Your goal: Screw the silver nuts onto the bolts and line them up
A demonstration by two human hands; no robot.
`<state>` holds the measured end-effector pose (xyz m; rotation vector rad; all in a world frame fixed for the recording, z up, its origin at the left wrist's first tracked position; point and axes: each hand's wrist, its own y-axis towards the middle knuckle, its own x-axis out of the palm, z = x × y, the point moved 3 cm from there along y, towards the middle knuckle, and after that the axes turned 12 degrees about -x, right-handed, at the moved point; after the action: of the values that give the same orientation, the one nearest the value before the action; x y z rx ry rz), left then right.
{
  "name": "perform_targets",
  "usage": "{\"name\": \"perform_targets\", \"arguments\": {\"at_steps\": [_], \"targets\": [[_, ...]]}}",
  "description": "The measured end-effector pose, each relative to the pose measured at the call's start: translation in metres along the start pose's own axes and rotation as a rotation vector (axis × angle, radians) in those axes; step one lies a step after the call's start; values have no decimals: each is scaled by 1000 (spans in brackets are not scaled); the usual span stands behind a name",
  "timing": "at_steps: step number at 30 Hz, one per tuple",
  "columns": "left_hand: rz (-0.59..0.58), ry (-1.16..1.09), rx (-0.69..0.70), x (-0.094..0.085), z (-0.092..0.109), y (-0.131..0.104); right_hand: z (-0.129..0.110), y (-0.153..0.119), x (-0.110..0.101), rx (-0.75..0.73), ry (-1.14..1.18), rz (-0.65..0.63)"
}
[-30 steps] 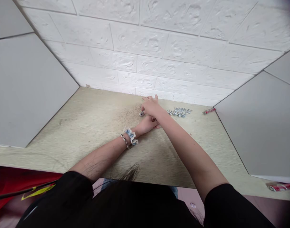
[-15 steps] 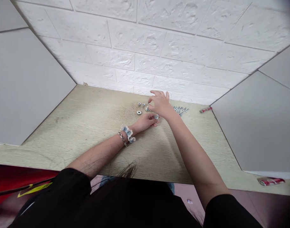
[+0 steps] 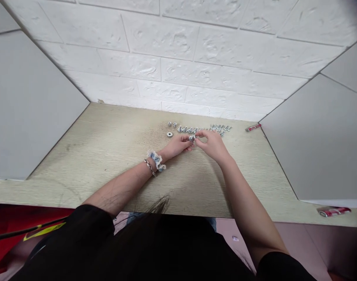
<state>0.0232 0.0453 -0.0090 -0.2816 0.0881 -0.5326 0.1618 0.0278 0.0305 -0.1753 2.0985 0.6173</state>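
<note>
Metal fastener [image 3: 191, 138] — washer-like, flat side facing — is up in the fingers, approx. mid-width of the bench [image 3: 122, 128], nearer its back edge than its front. L hand [image 3: 177, 147] has it pinched betw. thumb & fingers, wrist low over the bench. R hand [image 3: 213, 145] meets it from the right, thumb & index tips pressed on a bright piece [image 3: 195, 136], prob. a 2nd small part; too small to tell screw from nut.

Step in hand, I'd judge: fitting one part to the other, the pair not clearly joined yet. Next move calls for a steady L pinch, parts lined up, & a light push or twist w/ R fingertips; small smooth metal could slip.

Just behind the hands, toward the back edge: row of fasteners [image 3: 190, 130], partly hidden at its R end by R hand. Further right, a group of screws [image 3: 221, 127]. To the left, two nut-like pcs [image 3: 172, 124] & a loose washer [image 3: 169, 134]. Red battery [image 3: 253, 127] nr. the back R corner; another battery [image 3: 334, 211] by the front edge, far right.
</note>
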Motion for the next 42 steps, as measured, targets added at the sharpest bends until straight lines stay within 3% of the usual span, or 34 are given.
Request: {"name": "perform_targets", "arguments": {"at_steps": [9,14,26,34,42], "targets": [[-1,71,33,1,2,-2,1,-4,6,-62,-57,23],[5,105,43,2,3,-2,4,-4,5,10,-24,71],[88,156,66,5,4,-6,0,-7,6,-38,-37,13],[2,196,89,7,7,-8,2,-6,3,-31,-3,-26],[24,182,47,6,6,-7,-1,-5,0,-62,-70,-85]]}}
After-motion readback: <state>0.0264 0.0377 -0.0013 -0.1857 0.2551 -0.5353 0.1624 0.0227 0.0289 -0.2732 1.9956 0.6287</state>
